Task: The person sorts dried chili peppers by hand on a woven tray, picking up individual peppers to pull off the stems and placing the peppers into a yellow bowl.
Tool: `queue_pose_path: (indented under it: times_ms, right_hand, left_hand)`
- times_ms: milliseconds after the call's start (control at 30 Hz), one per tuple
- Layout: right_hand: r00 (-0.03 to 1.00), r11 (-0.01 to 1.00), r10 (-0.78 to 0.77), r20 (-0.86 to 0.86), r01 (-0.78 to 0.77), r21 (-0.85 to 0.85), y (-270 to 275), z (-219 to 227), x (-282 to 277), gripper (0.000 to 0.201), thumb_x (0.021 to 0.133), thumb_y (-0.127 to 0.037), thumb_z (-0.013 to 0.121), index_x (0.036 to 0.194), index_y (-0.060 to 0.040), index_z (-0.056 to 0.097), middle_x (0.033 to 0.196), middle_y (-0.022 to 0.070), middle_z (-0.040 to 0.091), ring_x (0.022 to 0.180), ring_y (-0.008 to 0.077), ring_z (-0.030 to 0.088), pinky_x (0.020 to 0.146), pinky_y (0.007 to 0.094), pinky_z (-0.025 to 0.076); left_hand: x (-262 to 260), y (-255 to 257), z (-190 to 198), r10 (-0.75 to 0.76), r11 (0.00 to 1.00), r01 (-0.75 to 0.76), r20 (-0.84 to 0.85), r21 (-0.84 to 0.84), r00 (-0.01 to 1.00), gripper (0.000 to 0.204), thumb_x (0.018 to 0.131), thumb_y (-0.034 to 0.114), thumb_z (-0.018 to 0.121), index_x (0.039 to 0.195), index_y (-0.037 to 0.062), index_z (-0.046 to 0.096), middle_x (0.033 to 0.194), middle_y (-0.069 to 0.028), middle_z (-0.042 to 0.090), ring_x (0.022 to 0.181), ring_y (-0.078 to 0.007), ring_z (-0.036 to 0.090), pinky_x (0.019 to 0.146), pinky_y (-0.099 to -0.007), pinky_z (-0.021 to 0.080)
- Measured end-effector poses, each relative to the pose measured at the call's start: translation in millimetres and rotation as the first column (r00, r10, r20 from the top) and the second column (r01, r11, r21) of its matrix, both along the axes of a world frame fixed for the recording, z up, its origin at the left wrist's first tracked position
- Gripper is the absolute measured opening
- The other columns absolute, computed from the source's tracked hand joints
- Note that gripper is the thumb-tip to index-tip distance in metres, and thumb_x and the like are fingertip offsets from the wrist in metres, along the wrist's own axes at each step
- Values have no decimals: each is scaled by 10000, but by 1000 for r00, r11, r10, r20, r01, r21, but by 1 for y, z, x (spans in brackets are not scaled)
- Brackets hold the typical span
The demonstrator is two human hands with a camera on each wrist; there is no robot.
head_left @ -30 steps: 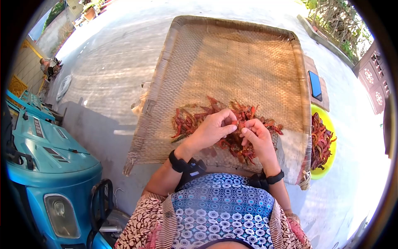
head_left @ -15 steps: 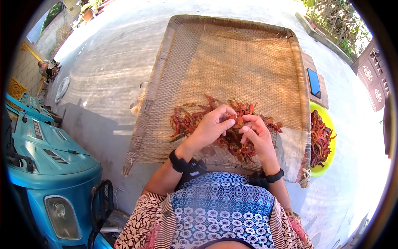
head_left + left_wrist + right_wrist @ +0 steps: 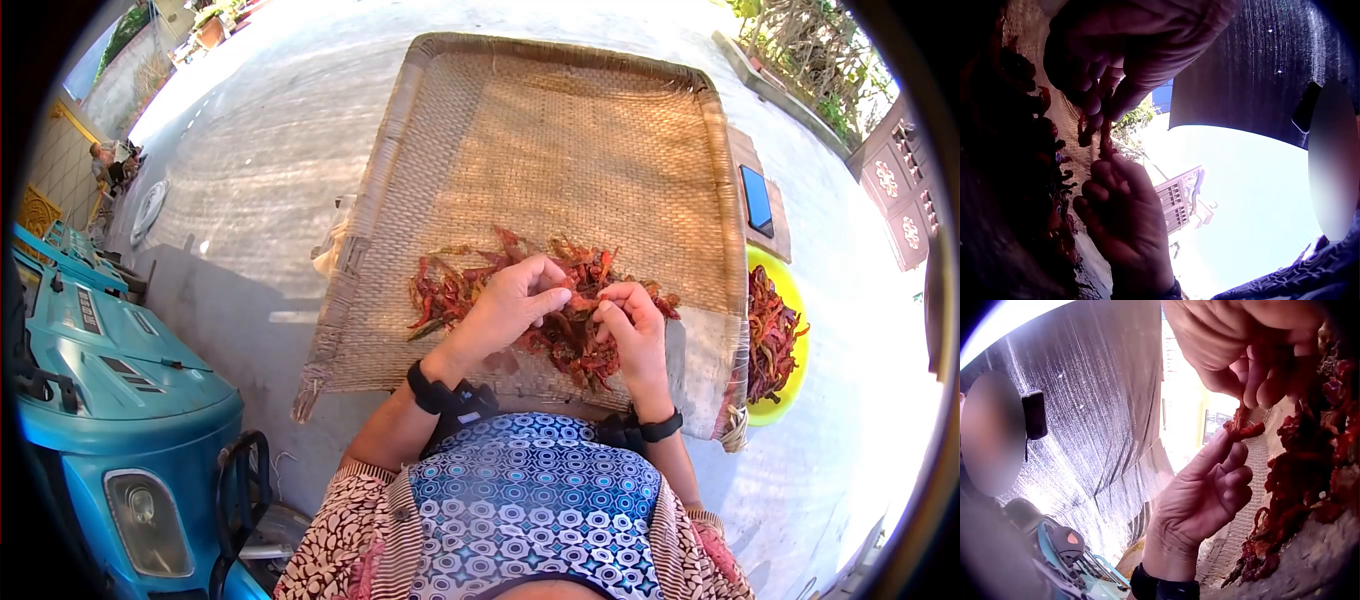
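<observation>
A dried red chili pepper (image 3: 1244,430) stretches between the fingertips of both hands, over a heap of chilies. My left hand (image 3: 512,308) pinches one end between thumb and fingers. The other end is in the pinch of my right hand (image 3: 634,335), thumb against curled fingers. In the left wrist view the chili (image 3: 1106,136) shows as a thin dark strip from one hand to the other. Beneath them, the heap of dried red chilies (image 3: 440,290) lies on a woven mat (image 3: 560,150) with raised edges; the hands hide part of it.
A yellow-green basin (image 3: 796,375) full of red chilies stands right of the mat. Behind it a phone (image 3: 757,200) lies on a board (image 3: 778,238). A blue vehicle (image 3: 130,400) stands close on the left. Another person (image 3: 110,163) sits far back at the left.
The hands have moved slightly apart, the right hand shifting to the right and a little down. The chili between them now shows drawn out across the gap.
</observation>
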State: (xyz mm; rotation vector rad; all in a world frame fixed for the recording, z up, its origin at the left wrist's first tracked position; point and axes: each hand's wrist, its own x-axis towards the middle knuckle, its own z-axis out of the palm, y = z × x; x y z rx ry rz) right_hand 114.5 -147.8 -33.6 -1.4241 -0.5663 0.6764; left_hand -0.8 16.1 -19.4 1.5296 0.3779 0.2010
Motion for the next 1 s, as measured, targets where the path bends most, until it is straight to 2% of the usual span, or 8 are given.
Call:
queue_pose_path:
  times_ms: [167,400,500,600,633,767,900,1000]
  right_hand:
    - [983,998,-17,-180,28,59,-15,-9,13,87,943,-97,575,1015,-55,599,825,34,636,612,83,546,588,215,447]
    - [868,846,-279,-410,424,322,-68,-10,67,173,967,-162,583,1104,-58,601,864,44,659,618,119,569,617,250,499]
    - [752,593,-162,-638,591,546,-103,-16,104,238,984,-218,563,1151,-49,586,945,60,670,653,128,573,643,263,505]
    - [683,590,0,-730,589,552,-113,-8,106,292,1003,-267,524,1186,-45,575,1006,65,671,687,127,571,656,280,503]
    - [761,655,72,-645,451,606,-111,-16,106,312,1011,-297,499,1194,-54,571,1009,57,663,693,120,564,668,283,497]
    - [946,976,-79,-315,137,167,-66,-4,48,286,1018,-277,491,1181,-55,567,980,47,649,694,107,575,636,253,484]
    - [979,964,199,-48,-204,-168,-29,13,6,233,998,-215,552,1137,-29,569,885,16,614,671,74,565,590,217,463]
    - [958,962,259,-123,-267,-59,-23,4,6,191,982,-178,580,1102,-29,580,860,2,597,661,61,548,586,199,451]
  left_hand:
    - [-1,1,-2,-13,1000,13,-24,-12,1000,152,958,151,585,1079,60,568,904,-17,654,667,-48,531,580,-203,456]
    - [-1,-1,3,-13,999,13,3,-43,1000,159,961,147,570,1085,49,560,945,-48,679,674,-52,543,595,-210,464]
    - [0,-1,0,-41,999,41,-14,35,999,146,960,155,576,1059,49,558,926,-49,687,679,-55,551,597,-210,462]
    - [1,-2,0,-39,998,40,-12,52,999,136,959,162,585,1041,56,557,885,-35,683,687,-58,559,593,-210,458]
    - [2,-3,0,-51,997,51,-14,59,999,137,961,168,583,1039,58,557,873,-31,679,687,-59,561,590,-210,457]
    - [4,-7,-5,-110,993,109,6,38,994,138,972,184,568,1039,64,554,841,-18,661,694,-65,568,590,-212,455]
    - [5,-14,-4,-145,989,145,22,-1,989,86,982,122,535,1007,41,549,828,-36,637,729,-92,590,636,-235,489]
    - [3,-14,0,-146,989,146,1,-6,989,96,989,131,519,1020,45,545,830,-35,640,711,-87,581,620,-229,481]
